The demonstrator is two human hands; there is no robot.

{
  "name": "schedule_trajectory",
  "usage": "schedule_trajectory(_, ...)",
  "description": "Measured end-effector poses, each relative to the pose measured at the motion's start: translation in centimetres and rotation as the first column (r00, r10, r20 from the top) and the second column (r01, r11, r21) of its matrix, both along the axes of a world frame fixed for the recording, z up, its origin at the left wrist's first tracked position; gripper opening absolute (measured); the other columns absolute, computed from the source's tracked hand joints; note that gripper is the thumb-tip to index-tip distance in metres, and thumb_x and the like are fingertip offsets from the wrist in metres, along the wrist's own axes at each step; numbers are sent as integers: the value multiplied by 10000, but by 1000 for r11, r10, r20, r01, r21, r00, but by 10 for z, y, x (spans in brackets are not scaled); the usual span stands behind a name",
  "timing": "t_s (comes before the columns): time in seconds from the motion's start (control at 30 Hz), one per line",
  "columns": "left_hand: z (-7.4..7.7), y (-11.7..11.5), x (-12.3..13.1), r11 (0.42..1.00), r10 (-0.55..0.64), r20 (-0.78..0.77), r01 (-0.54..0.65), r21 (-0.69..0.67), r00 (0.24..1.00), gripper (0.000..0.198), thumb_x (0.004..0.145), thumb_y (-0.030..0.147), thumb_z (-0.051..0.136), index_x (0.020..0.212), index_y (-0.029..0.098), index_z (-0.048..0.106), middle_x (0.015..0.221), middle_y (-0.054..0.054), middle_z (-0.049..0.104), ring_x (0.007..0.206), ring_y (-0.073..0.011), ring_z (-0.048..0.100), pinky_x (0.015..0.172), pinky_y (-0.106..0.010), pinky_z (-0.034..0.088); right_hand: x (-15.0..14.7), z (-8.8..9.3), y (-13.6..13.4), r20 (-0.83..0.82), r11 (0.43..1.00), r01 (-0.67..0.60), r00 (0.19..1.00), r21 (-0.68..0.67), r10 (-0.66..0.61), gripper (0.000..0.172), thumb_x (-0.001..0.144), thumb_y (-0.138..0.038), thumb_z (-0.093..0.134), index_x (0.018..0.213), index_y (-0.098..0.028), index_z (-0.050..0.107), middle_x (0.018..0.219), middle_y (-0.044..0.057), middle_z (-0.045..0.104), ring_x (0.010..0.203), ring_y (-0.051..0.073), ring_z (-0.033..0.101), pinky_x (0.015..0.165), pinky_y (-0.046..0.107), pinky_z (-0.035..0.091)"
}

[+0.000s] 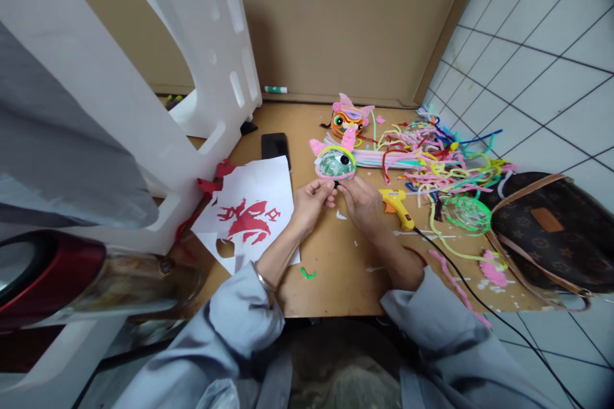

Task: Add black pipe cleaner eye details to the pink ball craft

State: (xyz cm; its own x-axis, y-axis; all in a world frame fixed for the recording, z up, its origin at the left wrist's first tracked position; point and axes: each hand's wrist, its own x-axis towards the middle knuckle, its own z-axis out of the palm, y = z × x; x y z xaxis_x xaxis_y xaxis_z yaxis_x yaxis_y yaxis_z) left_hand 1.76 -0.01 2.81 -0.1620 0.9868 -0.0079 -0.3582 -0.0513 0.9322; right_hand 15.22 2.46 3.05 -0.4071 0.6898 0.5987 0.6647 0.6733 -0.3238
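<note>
Head view: nearest me on the worktable (330, 297), a green scrap (307, 273) lies on the near side of the eyed ball (330, 166), toward the person's grey sleeves. Both hands meet at that ball's near edge. The left hand (313, 200) has its thumb and forefinger pinched on a small dark piece (336, 183), and the right hand (361, 199), fingers curled, pinches the same piece from the other side. The ball sits just beyond both sets of fingertips, its pink lower band right by them; whether they grip the ball itself, I can't tell. It is see-through and greenish, with a black eye, a yellow band and fuzzy pink ears.

Left of the ball and a bit nearer lies a white sheet (271, 192) printed in red. Right of it and nearer are a yellow glue gun (399, 208), a green-banded ball (467, 214) and, farther right, a brown handbag (575, 230). A phone (274, 144) lies left of the ball, slightly beyond. Fuzzy sticks (446, 163) heap up to its right. Just behind it stands an orange ball (348, 123); farther back, to its left, is a marker (275, 89).
</note>
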Motion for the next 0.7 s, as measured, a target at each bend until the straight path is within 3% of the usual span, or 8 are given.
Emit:
schedule_trajectory(0.17, -4, 1, -4, 999, -26, -125, 31, 41, 992, 379, 708, 506, 701, 724, 135, 624, 638, 1, 591, 506, -69, 488, 506, -212, 412, 1, 0, 3, -113, 991, -84, 991, -102, 72, 265, 947, -240, 411, 881, -171, 659, 834, 77, 653, 796, 193, 590, 710, 289, 427)
schedule_trajectory(0.33, -1, 0, -13, 988, -20, -416, 83, 133, 909, 326, 810, 466, 611, 788, 145, 661, 665, -6, 614, 554, -97, 515, 576, -230, 430, 5, -3, 10, -240, 957, -167, 965, -237, 109, 199, 889, -255, 487, 809, -172, 650, 743, 40, 628, 672, 165, 548, 606, 270, 395)
schedule_trajectory(0.43, -1, 2, -22, 972, 19, -604, 126, 197, 797, 242, 801, 388, 643, 858, 158, 692, 781, -32, 677, 678, -134, 570, 671, -253, 448, 7, -5, 13, -208, 942, -194, 968, -274, 139, 192, 885, -252, 489, 864, -178, 665, 779, 43, 646, 691, 165, 549, 620, 271, 394)
schedule_trajectory(0.57, -2, 5, -29, 947, 16, -746, 229, 224, 666, 201, 832, 332, 603, 896, 168, 700, 867, -59, 695, 785, -172, 604, 750, -287, 455, 11, -5, 15, -77, 939, -216, 976, -269, 202, 205, 882, -224, 473, 904, -175, 670, 830, 64, 654, 754, 188, 571, 676, 293, 412)
schedule_trajectory(0.7, 2, 3, -29, 939, -29, -757, 277, 203, 653, 186, 842, 316, 579, 840, 165, 687, 809, -39, 683, 757, -163, 592, 734, -275, 440, 12, -1, 15, -10, 935, -224, 973, -274, 230, 208, 883, -201, 454, 907, -178, 659, 875, 76, 660, 795, 199, 590, 705, 299, 425)
